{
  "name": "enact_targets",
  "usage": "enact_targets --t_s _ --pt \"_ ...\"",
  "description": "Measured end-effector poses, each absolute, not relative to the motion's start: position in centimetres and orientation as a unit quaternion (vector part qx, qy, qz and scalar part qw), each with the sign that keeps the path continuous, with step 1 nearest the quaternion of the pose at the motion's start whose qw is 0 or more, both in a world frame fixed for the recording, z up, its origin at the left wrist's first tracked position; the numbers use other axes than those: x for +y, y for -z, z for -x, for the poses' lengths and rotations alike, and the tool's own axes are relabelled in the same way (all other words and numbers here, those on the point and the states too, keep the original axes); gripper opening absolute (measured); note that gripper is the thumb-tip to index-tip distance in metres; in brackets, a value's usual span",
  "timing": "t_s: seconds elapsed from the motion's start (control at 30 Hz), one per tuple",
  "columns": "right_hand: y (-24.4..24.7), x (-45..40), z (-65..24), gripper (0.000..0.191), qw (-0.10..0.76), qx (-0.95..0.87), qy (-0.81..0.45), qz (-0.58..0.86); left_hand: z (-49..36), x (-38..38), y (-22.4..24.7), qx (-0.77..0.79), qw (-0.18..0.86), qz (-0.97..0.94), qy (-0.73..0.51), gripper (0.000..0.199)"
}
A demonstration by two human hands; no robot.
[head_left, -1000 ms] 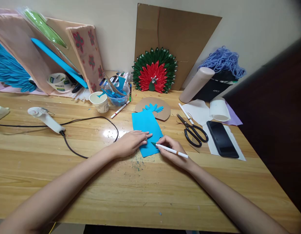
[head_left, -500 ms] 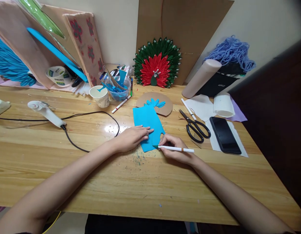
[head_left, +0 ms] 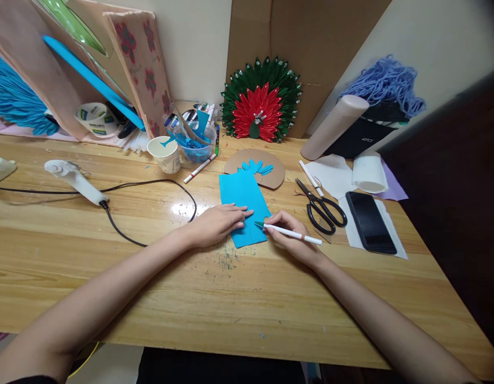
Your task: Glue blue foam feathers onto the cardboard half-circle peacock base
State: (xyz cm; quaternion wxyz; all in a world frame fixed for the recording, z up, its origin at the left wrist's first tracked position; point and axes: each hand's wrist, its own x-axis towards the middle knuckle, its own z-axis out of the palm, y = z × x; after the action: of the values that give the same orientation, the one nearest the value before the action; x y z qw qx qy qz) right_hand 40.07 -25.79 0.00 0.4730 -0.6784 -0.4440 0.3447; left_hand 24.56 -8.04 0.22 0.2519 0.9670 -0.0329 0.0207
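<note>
A blue sheet (head_left: 243,192) lies on the wooden table, its top edge overlapping a rounded cardboard piece (head_left: 231,161) that bears blue petal shapes (head_left: 254,167). My left hand (head_left: 218,224) rests flat on the sheet's left side, fingers stretched out. In my right hand (head_left: 290,239) is a white marker (head_left: 293,233), its green tip at the sheet near the right edge. A faint curved line shows on the sheet below the tip. Black-handled scissors (head_left: 321,208) lie to the right of my right hand.
Left stand a white glue gun (head_left: 75,183) with a black cord, a paper cup (head_left: 165,156) and a tub of blue scraps (head_left: 196,152). A red and green feathered fan (head_left: 258,101) leans behind. A phone (head_left: 370,223) and a white roll (head_left: 369,173) sit right.
My right hand has moved the marker slightly up, away from the sheet's lower edge. The view has shifted a little. My left hand stays on the sheet.
</note>
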Motion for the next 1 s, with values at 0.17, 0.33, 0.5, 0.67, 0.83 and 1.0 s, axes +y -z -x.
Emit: enact_targets --t_s 0.17,0.33,0.5,0.67,0.83,1.0 --pt "-0.06 -25.71 -39.79 0.015 0.436 -0.466 -0.316 0.702 -24.65 -8.09 -0.48 -0.034 0.236 -0.971 -0.014 0.042" --pt "-0.21 -25.67 -39.8 0.013 0.403 -0.495 -0.292 0.712 -24.83 -8.28 -0.83 -0.039 0.214 -0.976 0.002 0.041" --pt "-0.19 -25.66 -39.87 0.006 0.412 -0.494 -0.289 0.709 -24.94 -8.38 -0.64 -0.042 0.213 -0.976 -0.002 0.038" --pt "-0.12 -25.75 -39.96 0.006 0.428 -0.489 -0.295 0.7 -24.98 -8.32 -0.45 -0.046 0.213 -0.976 -0.014 0.035" --pt "-0.04 -25.66 -39.78 0.009 0.425 -0.48 -0.297 0.708 -25.0 -8.35 -0.51 -0.049 0.21 -0.976 -0.012 0.033" --pt "-0.08 -25.62 -39.77 0.008 0.41 -0.489 -0.29 0.713 -24.99 -8.4 -0.5 -0.046 0.219 -0.975 -0.008 0.032"
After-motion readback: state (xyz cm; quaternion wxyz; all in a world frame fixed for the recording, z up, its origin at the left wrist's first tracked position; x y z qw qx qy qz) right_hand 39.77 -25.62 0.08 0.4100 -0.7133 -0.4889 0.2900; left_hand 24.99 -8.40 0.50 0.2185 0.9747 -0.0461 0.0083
